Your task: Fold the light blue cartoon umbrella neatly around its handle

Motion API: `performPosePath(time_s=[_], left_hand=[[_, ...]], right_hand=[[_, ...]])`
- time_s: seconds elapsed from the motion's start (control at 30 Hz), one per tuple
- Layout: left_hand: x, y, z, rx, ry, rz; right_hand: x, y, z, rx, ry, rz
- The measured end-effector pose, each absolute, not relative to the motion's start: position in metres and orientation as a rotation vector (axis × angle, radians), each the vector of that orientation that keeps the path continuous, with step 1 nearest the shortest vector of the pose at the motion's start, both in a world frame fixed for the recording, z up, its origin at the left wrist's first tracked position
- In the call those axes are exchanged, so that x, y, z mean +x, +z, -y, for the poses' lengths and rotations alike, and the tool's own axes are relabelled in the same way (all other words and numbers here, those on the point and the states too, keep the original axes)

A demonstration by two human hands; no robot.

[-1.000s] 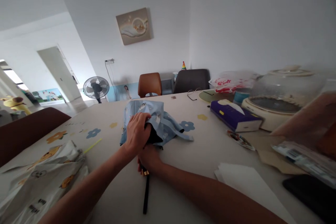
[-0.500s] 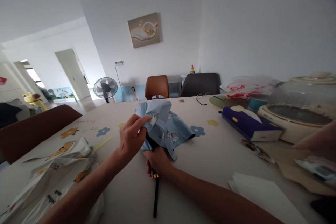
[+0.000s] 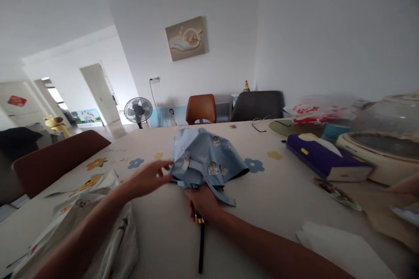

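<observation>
Umbrella (image 3: 204, 152): points toward bench (image 3: 268, 200) far edge | right hand (image 3: 203, 202): clamped round handle (image 3: 198, 217) | left hand (image 3: 150, 178): fingers apart, beside canopy (image 3: 225, 154)

Head view only: surface (image 3: 262, 200) seen from just above, aimed forward-down; right hand (image 3: 203, 202) framed near at six o'clock, wall (image 3: 229, 43) at twelve.

The right grip (image 3: 205, 204) closes around the handle of a light-blue folding umbrella (image 3: 212, 152), its animal-printed canopy bunched just beyond that grip and a black wrist strap (image 3: 201, 248) trailing toward the wearer on the flower-decorated surface (image 3: 255, 213). The left grip (image 3: 149, 178), fingers parted, is at the canopy's left edge; contact is unclear. Right of the right grip lie white papers (image 3: 343, 246) and, farther off, a purple tissue pack (image 3: 314, 154).
</observation>
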State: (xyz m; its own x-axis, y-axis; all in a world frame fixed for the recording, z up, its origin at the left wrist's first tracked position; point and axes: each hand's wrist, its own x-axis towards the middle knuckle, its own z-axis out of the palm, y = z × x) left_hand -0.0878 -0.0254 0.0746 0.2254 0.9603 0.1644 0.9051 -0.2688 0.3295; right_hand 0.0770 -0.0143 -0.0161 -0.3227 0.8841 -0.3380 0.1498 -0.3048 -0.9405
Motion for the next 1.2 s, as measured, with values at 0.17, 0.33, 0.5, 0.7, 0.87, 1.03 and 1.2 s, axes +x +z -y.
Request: performPosePath(time_s=[0.17, 0.33, 0.5, 0.7, 0.87, 1.03, 1.2], left_hand=[[-0.052, 0.129, -0.01, 2.248, 1.09, -1.854], [0.008, 0.144, -0.066, 2.633, 0.751, -1.537], [0.05, 0.146, -0.112, 2.705, 0.029, -1.721], [0.063, 0.156, -0.127, 2.616, -0.313, -1.64], [0.042, 0.165, -0.122, 2.45, 0.049, -1.412], [0.007, 0.174, -0.118, 2.266, 0.588, -1.327], [-0.029, 0.175, -0.116, 1.944, 0.801, -1.331]], right_hand=[[0.076, -0.023, 0.013, -1.314, 1.701, 1.381], [0.075, -0.022, 0.013, -1.338, 1.694, 1.358], [0.076, -0.019, 0.014, -1.324, 1.696, 1.369], [0.079, -0.013, 0.017, -1.281, 1.672, 1.396], [0.08, -0.018, 0.015, -1.264, 1.667, 1.428], [0.079, -0.015, 0.014, -1.34, 1.663, 1.397], [0.078, -0.009, 0.017, -1.387, 1.618, 1.4]])
